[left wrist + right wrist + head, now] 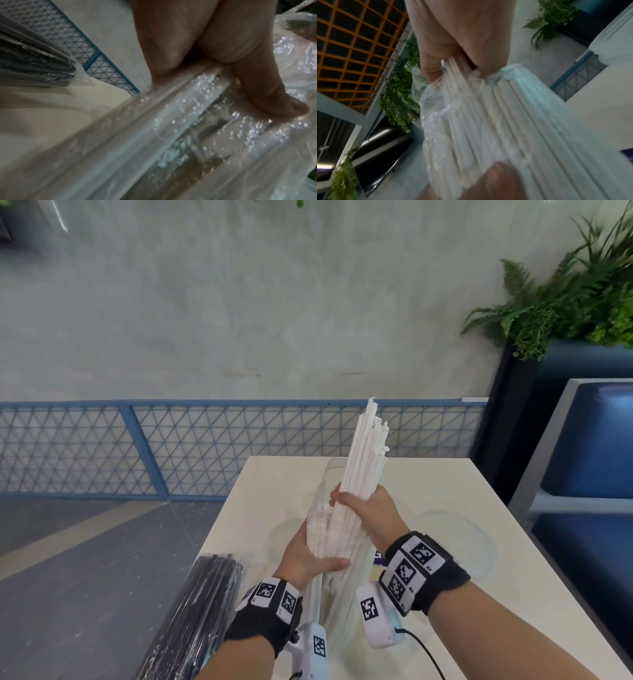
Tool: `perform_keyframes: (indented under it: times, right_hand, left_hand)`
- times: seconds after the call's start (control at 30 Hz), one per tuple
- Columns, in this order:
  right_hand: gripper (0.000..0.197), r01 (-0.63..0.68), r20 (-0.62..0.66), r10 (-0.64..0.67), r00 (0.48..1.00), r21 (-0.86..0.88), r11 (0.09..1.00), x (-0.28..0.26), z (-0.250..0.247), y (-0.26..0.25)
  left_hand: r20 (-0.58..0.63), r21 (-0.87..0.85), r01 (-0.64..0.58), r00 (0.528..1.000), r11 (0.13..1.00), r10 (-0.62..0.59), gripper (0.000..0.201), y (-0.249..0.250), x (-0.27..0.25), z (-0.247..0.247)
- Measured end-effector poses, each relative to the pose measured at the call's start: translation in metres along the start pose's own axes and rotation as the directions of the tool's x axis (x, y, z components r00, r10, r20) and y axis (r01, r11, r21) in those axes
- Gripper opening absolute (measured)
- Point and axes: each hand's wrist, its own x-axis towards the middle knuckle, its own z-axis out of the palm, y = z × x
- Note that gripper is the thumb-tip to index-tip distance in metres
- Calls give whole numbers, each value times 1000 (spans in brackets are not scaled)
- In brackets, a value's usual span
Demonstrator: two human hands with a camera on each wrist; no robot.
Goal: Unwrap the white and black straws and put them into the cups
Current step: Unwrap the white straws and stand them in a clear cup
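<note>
Left hand (310, 553): raised, fingers curled in a grip, black wrist band. Right hand (368, 513): higher, just beside it, fingers wrapped tight, black wrist band.

Your wrapped black straws (205, 607) lie on the counter (438, 491) left of the white straws (363, 467), with the fence (205, 446) behind.

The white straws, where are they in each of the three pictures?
Head: the white straws stand upright in the middle, gripped by the right hand.
Left wrist: they run slantwise across the lower half, blurred inside the clear wrapper under the left hand.
Right wrist: the white straws fill the middle, fanning downward.
Shared landmark: the blue mesh fence, also in the left wrist view and the right wrist view.
</note>
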Motion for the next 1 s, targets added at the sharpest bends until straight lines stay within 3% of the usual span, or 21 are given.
perform_keyframes:
  times: [0.1,0.2,0.3,0.37,0.43,0.53,0.63,0.77,0.83,1.0]
  right_hand:
    - [7,11,-72,-2,997,124,992,6,-1,-8]
    - [7,15,-37,-8,999,203,979,8,-4,-12]
    - [21,-41,77,34,996,88,995,4,-6,-3]
    - [28,-66,51,67,996,-24,998,2,-3,5]
    - [23,-66,-11,66,998,-65,996,2,0,6]
    - [6,-47,-50,47,998,13,999,5,1,0]
    - [7,-34,-49,35,998,26,999,6,0,-3]
    - [24,-68,22,71,997,-108,992,3,2,0]
    - [16,-52,-8,51,999,-134,990,3,3,0]
    - [10,-48,-134,61,989,105,993,10,-4,-13]
  left_hand:
    - [-2,9,8,1000,1000,-8,80,-1,1,1]
    - [-12,0,16,1000,1000,-16,82,-3,4,1]
    - [-34,-13,6,999,1000,-7,95,-4,4,2]
    - [-37,-5,3,999,1000,-3,94,-4,4,2]
    - [-27,1,4,1000,1000,-4,91,-3,3,2]
    - [-31,3,7,999,1000,-7,94,-2,3,2]
    - [-32,28,4,999,1000,-3,98,0,2,3]
    - [-58,43,0,998,999,2,104,1,2,3]
    - [-48,35,0,999,999,2,102,2,2,3]
    - [-46,63,18,999,998,-16,91,4,5,4]
